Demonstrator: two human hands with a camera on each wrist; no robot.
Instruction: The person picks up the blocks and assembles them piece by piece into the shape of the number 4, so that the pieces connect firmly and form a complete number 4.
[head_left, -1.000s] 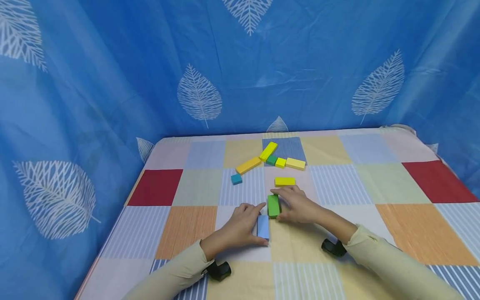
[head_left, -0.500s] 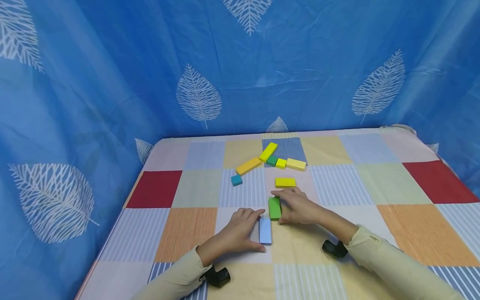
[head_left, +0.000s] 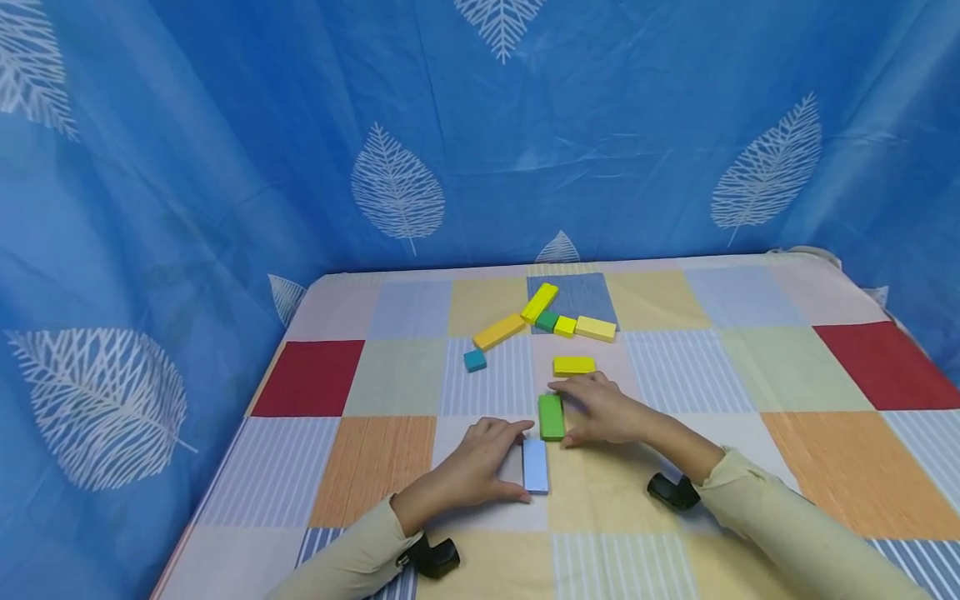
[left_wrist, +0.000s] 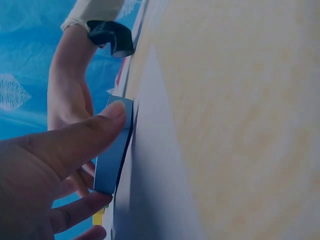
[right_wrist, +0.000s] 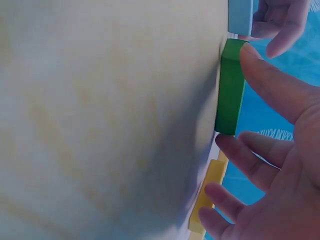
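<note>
A blue curtain [head_left: 637, 167] with white leaf prints fills the back of my head view, and in front of it I see the worktop [head_left: 375, 467], spread with patchwork cloth [head_left: 810, 458]. The left hand [head_left: 480, 462] arches round the two ends of the light-blue block [head_left: 536, 468], and the right hand [head_left: 606, 412] does the same at the green block [head_left: 551, 418]; even from the wrist views I cannot tell whether the fingers actually grip them. A black device [head_left: 673, 492] sits at each wrist. Farther off I make out an orange block [head_left: 499, 332] and a long yellow block [head_left: 540, 302], both slanting, nearly end to end. The green block lies just beyond the light-blue block and slightly to its right; past the right hand's fingers is a bright yellow block [head_left: 574, 367], with a pale yellow block [head_left: 596, 329] farther back. Smallest are a teal cube [head_left: 475, 360] by the orange block's near end, then a dark green cube [head_left: 547, 321] and a small yellow cube [head_left: 565, 326] lined up toward the pale yellow block
</note>
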